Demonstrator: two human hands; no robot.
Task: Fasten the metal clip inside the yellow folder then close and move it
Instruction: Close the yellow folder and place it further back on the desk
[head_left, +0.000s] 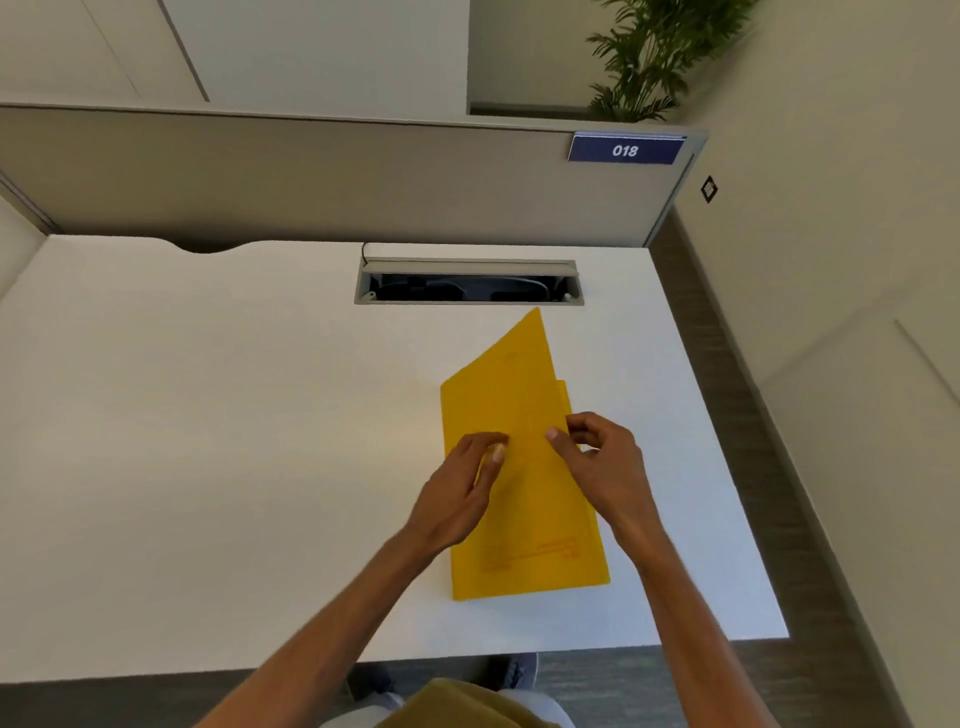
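A yellow folder (519, 395) lies on the white desk (208, 441), right of centre, with its top cover lifted at the far end so it stands half closed. My left hand (462, 488) rests on the cover near its left edge, fingertips pressing the yellow card. At the folder's right edge my right hand (597, 462) pinches the cover with thumb and fingers. The metal clip is hidden inside the folder.
An open cable tray slot (467, 283) is cut into the desk just beyond the folder. A grey partition (311, 176) with a blue "018" sign (625, 149) stands behind. The desk's right edge (727, 467) drops to dark floor; a plant (649, 57) stands far back.
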